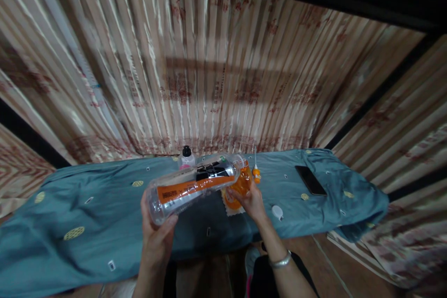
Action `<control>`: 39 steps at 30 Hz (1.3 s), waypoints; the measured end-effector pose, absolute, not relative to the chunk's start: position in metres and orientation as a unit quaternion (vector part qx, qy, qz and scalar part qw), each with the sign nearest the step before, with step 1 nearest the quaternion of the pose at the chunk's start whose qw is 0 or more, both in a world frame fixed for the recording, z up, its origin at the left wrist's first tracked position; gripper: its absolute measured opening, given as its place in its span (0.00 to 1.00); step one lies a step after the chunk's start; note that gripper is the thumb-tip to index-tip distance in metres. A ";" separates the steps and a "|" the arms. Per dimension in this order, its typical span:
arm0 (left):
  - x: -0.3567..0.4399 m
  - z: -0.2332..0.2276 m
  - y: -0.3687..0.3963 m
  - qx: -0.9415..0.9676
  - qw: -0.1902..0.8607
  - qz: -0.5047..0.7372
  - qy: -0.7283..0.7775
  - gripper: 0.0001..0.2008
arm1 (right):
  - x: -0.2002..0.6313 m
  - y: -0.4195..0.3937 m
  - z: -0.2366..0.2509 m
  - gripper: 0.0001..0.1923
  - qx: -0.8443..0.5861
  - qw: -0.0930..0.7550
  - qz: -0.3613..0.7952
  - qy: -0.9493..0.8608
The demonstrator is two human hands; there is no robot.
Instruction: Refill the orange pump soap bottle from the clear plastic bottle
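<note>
Centrally: one tilted, orange-and-black-labelled, clear plastic bottle [195,185], base grasped by left hand [158,233]; one smaller, translucent orange container [245,178] at its mouth, grasped by right hand [253,201].

Likely home, patterned curtains [216,56], cloth-covered table [104,195]

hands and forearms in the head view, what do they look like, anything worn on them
The person's bare left hand and bare right hand wear no gloves, and no sleeves show on either forearm. A shiny, silver-coloured, rounded band, apparently a metal bangle, circles the right forearm above the wrist. The left forearm shows nothing worn.
</note>
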State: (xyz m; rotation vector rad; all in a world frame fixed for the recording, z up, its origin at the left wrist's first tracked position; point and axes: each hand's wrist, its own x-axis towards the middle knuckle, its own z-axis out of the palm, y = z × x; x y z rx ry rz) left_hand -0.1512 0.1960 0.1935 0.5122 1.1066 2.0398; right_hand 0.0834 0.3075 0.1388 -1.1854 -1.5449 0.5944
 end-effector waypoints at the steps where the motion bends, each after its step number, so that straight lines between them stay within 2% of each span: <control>1: -0.151 0.193 0.196 0.204 0.373 0.796 0.432 0.45 | 0.084 0.308 0.138 0.32 -0.498 0.520 0.253 -0.646; 4: -0.152 0.193 0.196 0.223 0.371 0.793 0.430 0.45 | 0.083 0.307 0.138 0.34 -0.506 0.507 0.261 -0.647; 9: -0.149 0.199 0.197 0.188 0.372 0.801 0.430 0.51 | 0.081 0.306 0.139 0.42 -0.515 0.502 0.264 -0.643; 15: -0.146 0.201 0.197 0.215 0.362 0.803 0.422 0.50 | 0.080 0.304 0.144 0.51 -0.534 0.502 0.243 -0.636; 24: -0.146 0.204 0.195 0.224 0.358 0.799 0.428 0.50 | 0.080 0.307 0.144 0.39 -0.522 0.512 0.228 -0.643; 34: -0.144 0.208 0.195 0.192 0.371 0.807 0.418 0.47 | 0.078 0.307 0.144 0.36 -0.503 0.529 0.247 -0.637; 39: -0.143 0.210 0.195 0.217 0.368 0.805 0.412 0.46 | 0.078 0.307 0.142 0.38 -0.503 0.537 0.258 -0.627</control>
